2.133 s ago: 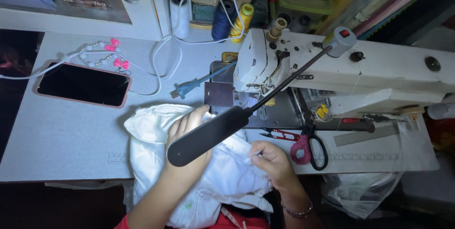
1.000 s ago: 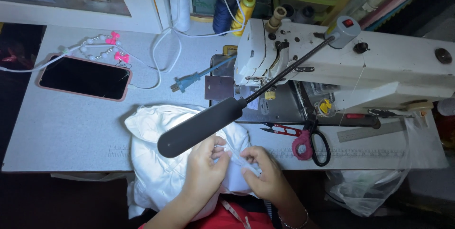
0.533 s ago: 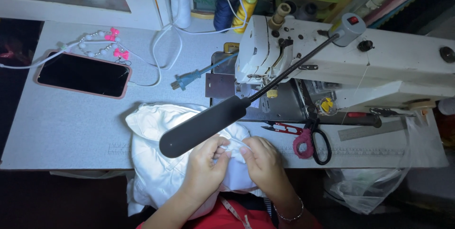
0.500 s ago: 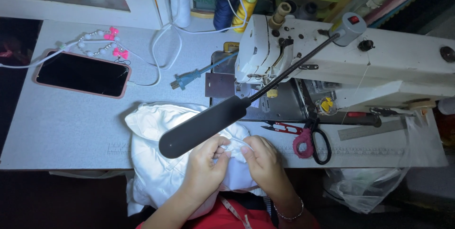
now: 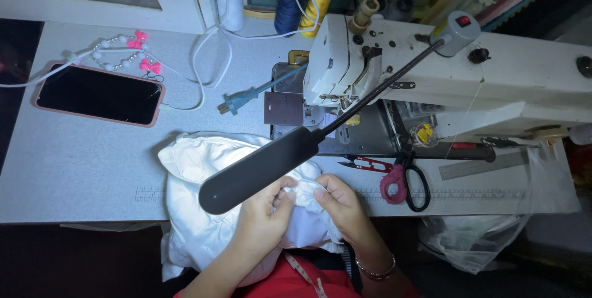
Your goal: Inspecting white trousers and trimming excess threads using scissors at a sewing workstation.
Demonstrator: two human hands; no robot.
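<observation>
- Pinching a fold of white cloth [image 5: 197, 211] between my left hand [image 5: 262, 215] and right hand [image 5: 342, 205], both closed on it.
- Cloth lies bunched at the table's [image 5: 74, 168] near edge, under the black lamp head [image 5: 259, 168].
- Scissors [image 5: 410, 181] lie just right.

The black lamp head [image 5: 262, 168] on its gooseneck hangs right over the white cloth [image 5: 197, 174], blocking the way down to it from above. To the right, red thread snips [image 5: 365, 163] and scissors [image 5: 410, 181] lie before the sewing machine [image 5: 431, 70]. Bare table [image 5: 74, 162] lies open on the left, below the phone [image 5: 98, 94].
</observation>
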